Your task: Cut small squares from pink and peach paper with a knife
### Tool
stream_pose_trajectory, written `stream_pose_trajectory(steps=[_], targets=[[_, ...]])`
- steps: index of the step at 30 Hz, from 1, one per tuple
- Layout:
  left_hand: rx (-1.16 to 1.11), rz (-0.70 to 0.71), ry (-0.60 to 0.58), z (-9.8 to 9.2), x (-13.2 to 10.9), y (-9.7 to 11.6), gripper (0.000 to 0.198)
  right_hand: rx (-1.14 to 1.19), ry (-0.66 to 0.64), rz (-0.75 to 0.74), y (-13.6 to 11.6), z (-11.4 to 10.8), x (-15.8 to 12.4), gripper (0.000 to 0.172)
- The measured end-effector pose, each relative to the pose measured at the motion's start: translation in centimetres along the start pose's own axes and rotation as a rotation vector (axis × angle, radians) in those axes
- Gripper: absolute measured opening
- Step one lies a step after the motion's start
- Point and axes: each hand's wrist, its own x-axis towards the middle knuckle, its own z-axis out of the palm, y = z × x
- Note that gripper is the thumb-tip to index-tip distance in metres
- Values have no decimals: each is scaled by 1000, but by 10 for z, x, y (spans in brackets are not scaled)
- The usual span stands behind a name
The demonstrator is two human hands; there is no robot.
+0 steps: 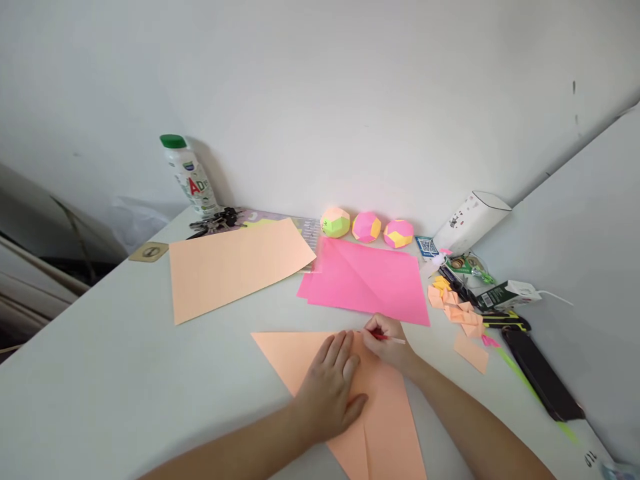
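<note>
A light orange sheet of paper (391,413) lies in front of me, folded over so that one pointed corner reaches left, with a crease running near its lower middle. My left hand (330,387) rests on it, fingers stretched and pressing it to the table. A slim red pen (397,341) with a pale rear end is pinched in my right hand (389,341), at the sheet's top edge. The pen's tip is hidden behind my fingers. Just beyond that edge lie pink sheets (370,280).
Another orange sheet (235,267) lies back left, near keys (220,219) and a white bottle (193,177). Three faceted paper balls (367,227) stand by the wall. Right: folded paper pieces (457,310), a cutter (505,321), a dark case (543,373), a white roll (470,221).
</note>
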Motion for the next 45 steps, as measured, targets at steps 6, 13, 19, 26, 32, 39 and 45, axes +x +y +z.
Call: stream_pose_trajectory(steps=[6, 13, 19, 26, 32, 39, 45], targets=[[-1, 5, -20, -2, 1, 0, 50, -1, -23, 5, 4, 4, 4, 17], [-2, 8, -25, -4, 2, 1, 49, -1, -22, 0, 7, 6, 3, 17], [9, 9, -12, -2, 1, 1, 49, -3, -8, -9, 10, 7, 4, 18], [-9, 4, -7, 0, 1, 1, 49, 0, -16, -7, 6, 6, 4, 19], [-7, 1, 5, 2, 0, 1, 48, 10, -12, -5, 6, 7, 4, 20], [0, 7, 4, 0, 0, 1, 47, 36, 42, -5, 1, 3, 3, 23], [-15, 4, 42, 2, -1, 1, 42, -36, 195, -140, 4, -2, 3, 24]])
